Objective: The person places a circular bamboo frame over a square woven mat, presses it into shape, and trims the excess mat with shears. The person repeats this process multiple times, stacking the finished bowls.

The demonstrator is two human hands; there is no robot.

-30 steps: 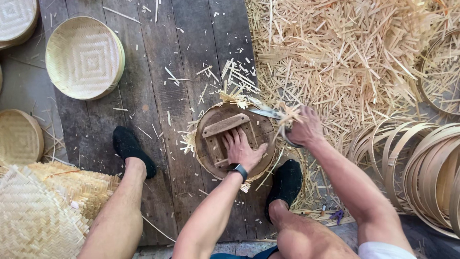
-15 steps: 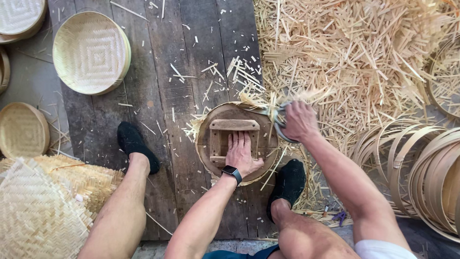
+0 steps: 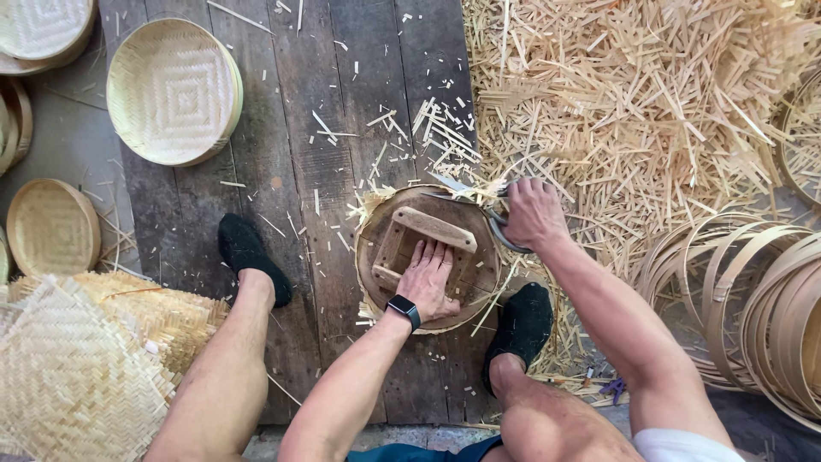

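Observation:
A round wooden form [image 3: 389,224] with a crossbar handle lies on the dark plank floor between my feet, with woven bamboo sticking out around its rim. My left hand [image 3: 430,278], a watch on its wrist, presses flat on the form beside the handle. My right hand [image 3: 530,214] grips a pair of large scissors [image 3: 466,193] whose blades lie open over the form's upper right rim, among the protruding strips. Cut bamboo bits lie scattered above the form.
A big heap of bamboo offcuts [image 3: 650,103] fills the upper right. Bent bamboo hoops [image 3: 753,299] stack at the right. Finished round woven trays [image 3: 171,90] sit at the upper left, and flat woven mats [image 3: 77,368] lie at the lower left.
The form has turned under my left hand, its handle now slanted. My right hand with the scissors has shifted along the rim, and more cut strips lie above the form.

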